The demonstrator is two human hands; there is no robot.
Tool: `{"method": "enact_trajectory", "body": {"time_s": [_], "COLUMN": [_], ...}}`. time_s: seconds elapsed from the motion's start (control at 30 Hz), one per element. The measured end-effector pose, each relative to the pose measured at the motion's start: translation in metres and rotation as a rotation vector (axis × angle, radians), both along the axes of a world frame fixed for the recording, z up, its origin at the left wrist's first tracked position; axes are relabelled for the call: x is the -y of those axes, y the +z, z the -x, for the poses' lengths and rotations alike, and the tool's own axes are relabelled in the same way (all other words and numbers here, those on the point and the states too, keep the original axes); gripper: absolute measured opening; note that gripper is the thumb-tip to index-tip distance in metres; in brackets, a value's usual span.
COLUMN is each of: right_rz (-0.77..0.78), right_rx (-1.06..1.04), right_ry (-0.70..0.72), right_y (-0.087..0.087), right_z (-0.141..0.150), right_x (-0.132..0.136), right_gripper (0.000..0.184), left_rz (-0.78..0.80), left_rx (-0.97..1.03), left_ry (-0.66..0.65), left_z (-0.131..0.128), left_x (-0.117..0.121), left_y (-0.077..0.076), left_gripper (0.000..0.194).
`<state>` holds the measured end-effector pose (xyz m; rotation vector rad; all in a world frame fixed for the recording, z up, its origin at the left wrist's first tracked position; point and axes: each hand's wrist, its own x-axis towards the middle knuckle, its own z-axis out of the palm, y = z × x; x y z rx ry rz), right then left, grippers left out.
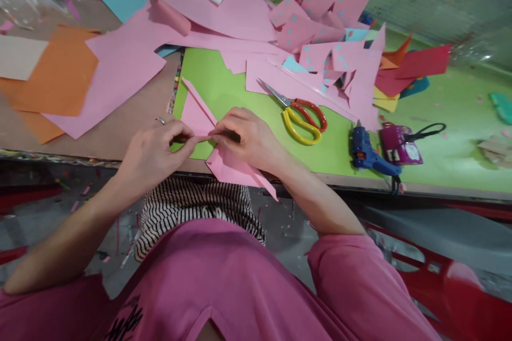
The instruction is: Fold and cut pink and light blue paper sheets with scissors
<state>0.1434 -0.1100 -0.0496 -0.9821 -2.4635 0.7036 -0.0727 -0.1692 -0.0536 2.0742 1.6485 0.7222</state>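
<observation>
Between my two hands is a folded piece of pink paper (230, 167), over the front edge of the green table surface. My left hand (154, 152), with a ring on one finger, pinches its left middle part between thumb and fingertips. Close beside it, my right hand (250, 136) pinches the same paper near its centre. One pointed flap rises away from me, and another points down to the right past the table edge. Scissors (298, 112) with one red and one yellow handle lie to the right of my right hand, blades partly apart.
A blue glue gun (370, 152) lies on the right near a purple box-like thing (400, 144) with a black loop. Large pink sheets (128, 69) and orange paper (60, 72) cover the left. Folded pink pieces with blue dots (304, 21) are heaped at the back.
</observation>
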Motion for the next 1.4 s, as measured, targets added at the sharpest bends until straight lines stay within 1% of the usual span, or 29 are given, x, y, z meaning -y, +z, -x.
{"method": "enact_trajectory", "body": {"time_s": [0.07, 0.17, 0.37, 0.47, 0.57, 0.67, 0.8, 1.0, 1.17, 1.3, 1.4], "right_rz": [0.022, 0.023, 0.053, 0.061, 0.078, 0.098, 0.089, 0.059, 0.092, 0.118, 0.123], "right_rx": [-0.007, -0.009, -0.003, 0.0, -0.007, -0.027, -0.044, -0.052, -0.024, -0.009, 0.005], "right_ry": [-0.008, -0.019, -0.038, -0.03, -0.034, -0.015, 0.035, 0.022, 0.012, -0.001, -0.005], "right_y": [0.0, 0.001, 0.002, 0.003, 0.004, 0.005, 0.004, -0.002, 0.002, 0.005, 0.006], "right_z": [0.001, 0.002, 0.004, 0.004, 0.003, 0.001, 0.001, 0.003, 0.004, 0.005, 0.006], "right_x": [0.001, 0.001, 0.001, 0.001, 0.001, 0.001, 0.002, 0.001, 0.001, 0.001, 0.002], "right_gripper": [0.014, 0.014, 0.014, 0.014, 0.014, 0.015, 0.016, 0.017, 0.017, 0.017, 0.016], "left_rz": [0.01, -0.006, -0.016, 0.009, -0.003, -0.03, -0.057, -0.106, -0.129, -0.104, -0.098], "left_rx": [0.002, -0.048, -0.117, -0.106, -0.063, -0.022, -0.05, -0.07, -0.059, -0.055, -0.091], "left_ry": [0.029, 0.073, 0.103, 0.087, 0.066, 0.038, 0.019, 0.002, -0.013, 0.035, 0.086], "left_z": [-0.001, -0.004, -0.008, -0.008, -0.008, -0.008, -0.007, -0.008, -0.007, -0.009, -0.012], "left_x": [0.0, 0.0, 0.0, 0.0, 0.002, 0.003, 0.004, 0.007, 0.009, 0.009, 0.009], "left_y": [-0.001, -0.002, 0.0, 0.002, 0.002, 0.0, -0.002, -0.006, -0.008, -0.008, -0.008], "left_gripper": [0.02, 0.018, 0.016, 0.022, 0.026, 0.024, 0.024, 0.022, 0.024, 0.023, 0.022]}}
